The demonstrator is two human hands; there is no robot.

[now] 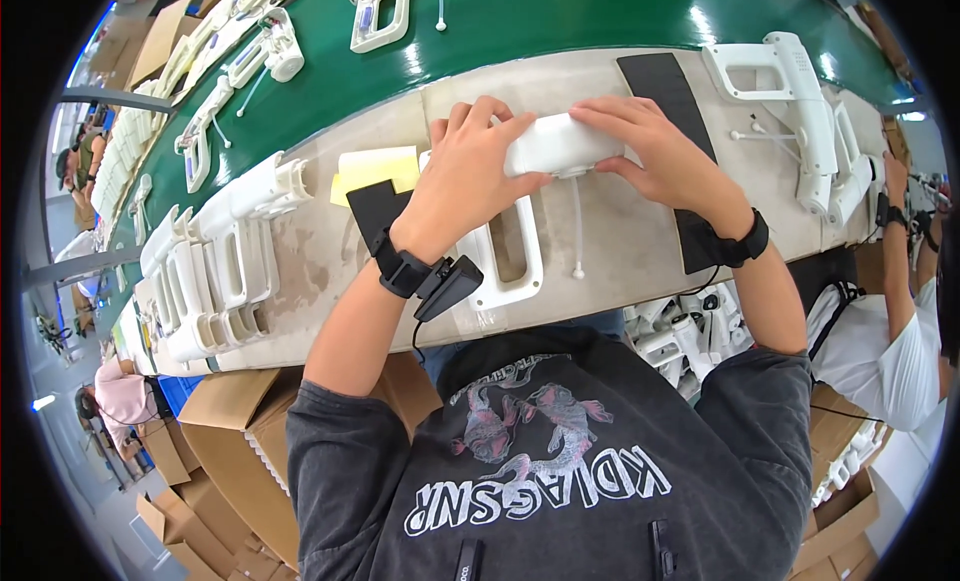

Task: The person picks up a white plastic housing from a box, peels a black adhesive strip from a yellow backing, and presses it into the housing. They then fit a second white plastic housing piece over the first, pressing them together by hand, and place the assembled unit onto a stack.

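A white plastic housing with a loop handle [536, 243] lies on the workbench right in front of me. My left hand [474, 166] grips the left end of its rounded white body [562, 146], thumb along the near side. At the other end, the fingers of my right hand [655, 153] press over the top and the thumb lies below. From the body a thin white lead with a small round tip [578, 231] hangs toward me. The inside of the housing is hidden from view.
Several white housing shells [225, 246] stand in a row at left, near a yellow pad [380, 171]. Black mats [670, 111] lie on the bench [330, 241]. Assembled housings [800, 111] rest at right. A green conveyor [480, 31] carries open housings beyond. Cardboard boxes [230, 421] stand below left; a co-worker [890, 321] is at right.
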